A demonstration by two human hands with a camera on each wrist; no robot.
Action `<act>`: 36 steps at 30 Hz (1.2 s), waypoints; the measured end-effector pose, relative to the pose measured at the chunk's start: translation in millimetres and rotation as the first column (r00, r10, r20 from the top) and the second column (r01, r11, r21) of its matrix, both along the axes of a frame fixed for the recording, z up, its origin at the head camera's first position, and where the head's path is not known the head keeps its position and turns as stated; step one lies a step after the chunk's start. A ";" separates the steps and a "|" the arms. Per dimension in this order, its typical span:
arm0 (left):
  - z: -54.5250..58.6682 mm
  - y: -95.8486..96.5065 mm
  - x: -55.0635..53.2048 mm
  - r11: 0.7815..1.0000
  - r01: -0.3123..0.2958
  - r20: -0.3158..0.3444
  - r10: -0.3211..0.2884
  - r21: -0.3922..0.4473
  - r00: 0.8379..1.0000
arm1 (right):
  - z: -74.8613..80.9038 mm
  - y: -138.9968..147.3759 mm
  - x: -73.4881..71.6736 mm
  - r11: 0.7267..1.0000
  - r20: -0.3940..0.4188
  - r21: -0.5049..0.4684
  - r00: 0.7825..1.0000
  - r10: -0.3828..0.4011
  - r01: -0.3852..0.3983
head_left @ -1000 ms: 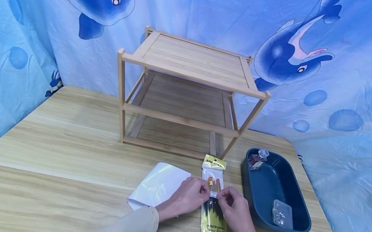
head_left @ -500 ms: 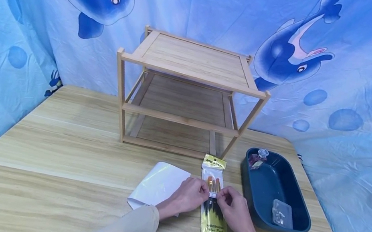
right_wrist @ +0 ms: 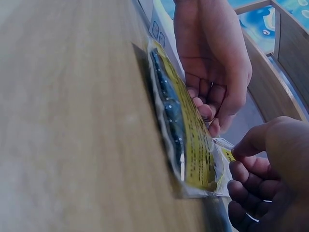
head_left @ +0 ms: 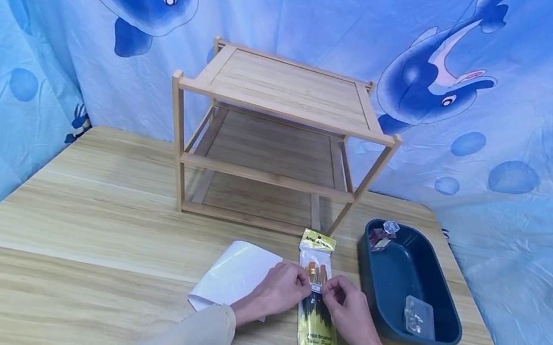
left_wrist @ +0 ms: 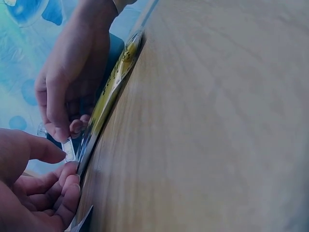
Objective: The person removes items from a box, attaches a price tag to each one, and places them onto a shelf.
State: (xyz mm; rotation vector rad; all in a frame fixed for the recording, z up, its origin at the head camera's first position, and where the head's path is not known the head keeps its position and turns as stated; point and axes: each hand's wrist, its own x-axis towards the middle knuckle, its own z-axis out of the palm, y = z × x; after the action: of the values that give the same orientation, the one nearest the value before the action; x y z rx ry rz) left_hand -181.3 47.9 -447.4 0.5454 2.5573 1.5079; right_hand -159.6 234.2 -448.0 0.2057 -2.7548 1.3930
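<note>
A flat pack of artist brushes in clear and yellow packaging lies on the table, its top end near the wooden rack. A small white label strip crosses the pack over the brushes. My left hand pinches the strip's left end between thumb and forefinger. On the other side, my right hand pinches its right end. The left wrist view shows the strip stretched between both hands' fingertips, close against the pack. Whether it is stuck to the pack cannot be told.
A white glossy sheet lies curled beside my left forearm. Behind stands a three-tier wooden rack. To the right, a dark blue basin holds a faceted-cap bottle and a small clear box. Blue dolphin-print cloth surrounds the table.
</note>
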 end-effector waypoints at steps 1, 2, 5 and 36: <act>-0.2 0.0 -0.2 1.000 -0.004 0.000 0.004 0.000 1.000 | -0.2 0.1 -0.1 1.000 0.001 -0.003 1.000 0.002 -0.002; -0.1 -0.1 -0.1 1.000 -0.007 0.000 0.007 0.001 1.000 | -0.5 0.3 -0.2 1.000 0.000 -0.004 1.000 0.005 -0.005; 0.0 -0.5 0.2 1.000 -0.018 0.013 0.018 0.009 1.000 | -1.5 0.9 -0.5 1.000 -0.006 -0.004 1.000 0.012 -0.012; -0.5 2.0 0.2 0.999 0.001 0.010 0.000 -0.037 1.000 | -4.0 1.2 -1.1 0.999 -0.015 0.031 1.000 0.008 -0.008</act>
State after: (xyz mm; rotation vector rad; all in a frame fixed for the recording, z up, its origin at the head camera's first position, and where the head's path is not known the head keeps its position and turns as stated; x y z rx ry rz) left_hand -181.1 49.9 -447.9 0.5323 2.5713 1.4563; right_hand -160.7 235.4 -451.9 0.2280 -2.7684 1.3451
